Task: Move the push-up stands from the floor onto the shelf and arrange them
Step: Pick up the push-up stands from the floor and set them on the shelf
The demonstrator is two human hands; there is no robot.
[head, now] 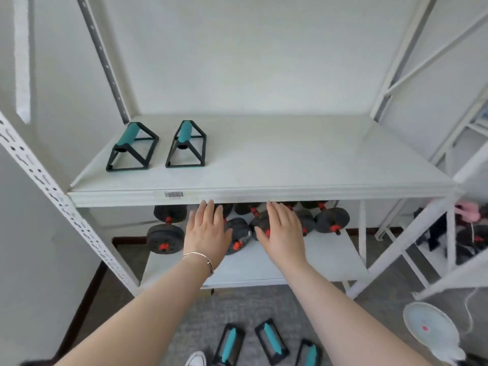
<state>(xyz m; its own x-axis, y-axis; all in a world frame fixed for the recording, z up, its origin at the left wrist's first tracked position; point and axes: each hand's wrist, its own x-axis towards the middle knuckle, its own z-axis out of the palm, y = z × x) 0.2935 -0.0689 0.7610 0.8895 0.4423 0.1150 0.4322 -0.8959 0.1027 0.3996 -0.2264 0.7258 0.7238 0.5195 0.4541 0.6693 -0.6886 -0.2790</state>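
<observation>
Two black push-up stands with teal grips stand side by side at the left of the white shelf [290,165]: one stand [132,147] nearer the left post, the other stand [187,146] just right of it. Three more stands lie on the grey floor at the bottom: a left stand [229,344], a middle stand [272,340] and a right stand [309,353], partly cut off. My left hand [207,229] and my right hand [284,229] hover open, palms down, just below the shelf's front edge, holding nothing.
Several black dumbbells [166,228] with red collars lie on the lower shelf behind my hands. White perforated posts [52,191] frame the rack. A white fan [433,331] rests on the floor at right, a white shoe [196,359] at the bottom, and a second rack [422,233] at right.
</observation>
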